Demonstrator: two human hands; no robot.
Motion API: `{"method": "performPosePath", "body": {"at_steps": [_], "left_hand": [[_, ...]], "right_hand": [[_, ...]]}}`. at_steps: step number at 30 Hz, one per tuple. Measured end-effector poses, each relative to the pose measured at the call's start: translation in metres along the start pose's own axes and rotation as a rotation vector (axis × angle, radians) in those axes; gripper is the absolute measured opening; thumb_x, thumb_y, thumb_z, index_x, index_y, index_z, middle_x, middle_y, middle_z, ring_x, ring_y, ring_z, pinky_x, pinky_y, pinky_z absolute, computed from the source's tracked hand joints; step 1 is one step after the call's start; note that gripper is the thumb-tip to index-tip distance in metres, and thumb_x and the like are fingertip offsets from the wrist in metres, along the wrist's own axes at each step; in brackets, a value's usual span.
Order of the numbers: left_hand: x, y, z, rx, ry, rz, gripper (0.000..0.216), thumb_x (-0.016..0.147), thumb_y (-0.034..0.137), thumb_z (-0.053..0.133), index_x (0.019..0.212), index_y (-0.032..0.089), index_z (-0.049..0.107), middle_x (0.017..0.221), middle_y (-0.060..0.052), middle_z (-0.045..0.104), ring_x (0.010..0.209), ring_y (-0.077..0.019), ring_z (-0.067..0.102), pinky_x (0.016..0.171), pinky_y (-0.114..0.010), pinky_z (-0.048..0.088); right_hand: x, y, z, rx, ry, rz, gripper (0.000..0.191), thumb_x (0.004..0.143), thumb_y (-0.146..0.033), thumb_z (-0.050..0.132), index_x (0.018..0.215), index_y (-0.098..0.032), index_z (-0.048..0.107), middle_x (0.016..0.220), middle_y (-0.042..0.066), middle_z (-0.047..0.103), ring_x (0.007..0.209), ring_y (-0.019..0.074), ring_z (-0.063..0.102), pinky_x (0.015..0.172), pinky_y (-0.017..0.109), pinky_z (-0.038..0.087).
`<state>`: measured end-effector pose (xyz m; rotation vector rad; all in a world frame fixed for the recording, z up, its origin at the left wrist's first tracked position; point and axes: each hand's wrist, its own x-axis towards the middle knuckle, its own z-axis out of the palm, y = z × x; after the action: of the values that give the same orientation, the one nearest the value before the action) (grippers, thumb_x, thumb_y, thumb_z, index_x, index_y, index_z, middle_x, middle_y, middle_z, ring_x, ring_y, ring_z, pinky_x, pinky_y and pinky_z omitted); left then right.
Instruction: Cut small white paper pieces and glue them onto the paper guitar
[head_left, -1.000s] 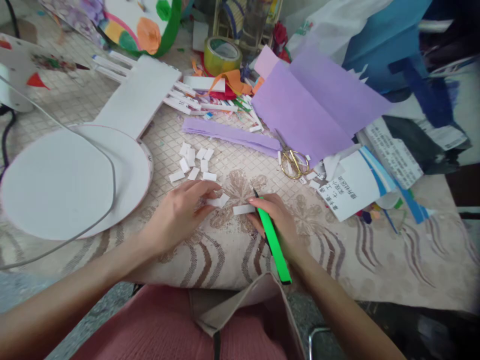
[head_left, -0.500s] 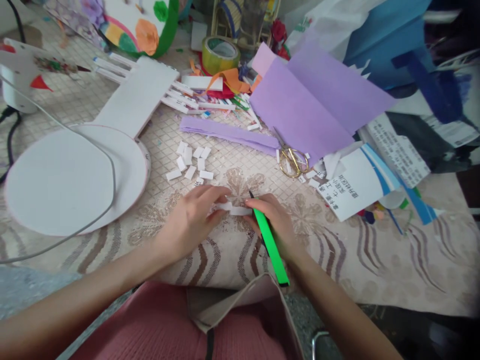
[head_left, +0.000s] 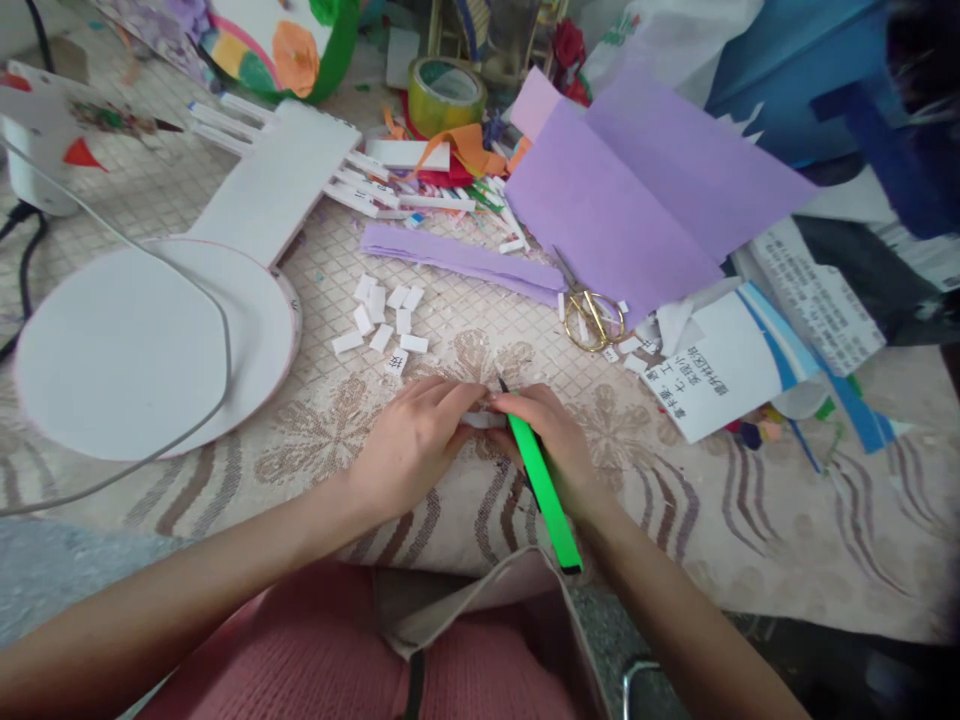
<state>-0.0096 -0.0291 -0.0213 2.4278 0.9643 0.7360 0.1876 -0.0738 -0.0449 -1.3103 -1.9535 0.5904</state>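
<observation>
My right hand (head_left: 551, 440) is closed around a green utility knife (head_left: 544, 488), its dark tip pointing up at the table. My left hand (head_left: 416, 440) lies beside it, fingers pressed down on a small white foam strip (head_left: 480, 421) that shows only between the two hands. Both hands rest on the patterned tablecloth near the table's front edge. Just beyond my left hand lie several small white cut pieces (head_left: 386, 320).
A round white foam board (head_left: 120, 350) with a long handle-like panel and a grey cable over it fills the left. Gold scissors (head_left: 589, 315), purple paper sheets (head_left: 637, 200), a purple strip (head_left: 457, 255), a tape roll (head_left: 442, 92) and printed papers (head_left: 720, 370) crowd the back and right.
My left hand slid right until it met my right hand, and now covers most of the white strip. The loose white piece it held a second ago is gone from sight.
</observation>
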Motion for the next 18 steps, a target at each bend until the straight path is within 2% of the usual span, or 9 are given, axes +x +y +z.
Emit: {"method": "performPosePath", "body": {"at_steps": [12,18], "left_hand": [[0.0001,-0.0004,0.0022,-0.034,0.006,-0.013,0.028,0.086,0.005,0.054,0.113,0.011,0.054,0.097,-0.009,0.067,0.088,-0.0218,0.063,0.078,-0.036,0.054],[-0.0017,-0.0007,0.0004,-0.04,-0.002,-0.013,0.024,0.089,0.008,0.052,0.112,0.013,0.053,0.101,-0.009,0.067,0.093,-0.0233,0.062,0.081,-0.039,0.054]], "right_hand": [[0.0045,-0.0064,0.0012,-0.004,0.017,-0.058,0.047,0.089,-0.015,0.061,0.13,-0.035,0.05,0.105,0.001,0.064,0.099,0.02,0.06,0.084,0.037,0.053],[0.0042,-0.0052,0.0021,-0.01,0.011,-0.034,0.048,0.089,-0.015,0.061,0.13,-0.036,0.05,0.107,0.002,0.064,0.099,0.021,0.061,0.084,0.038,0.054]]}}
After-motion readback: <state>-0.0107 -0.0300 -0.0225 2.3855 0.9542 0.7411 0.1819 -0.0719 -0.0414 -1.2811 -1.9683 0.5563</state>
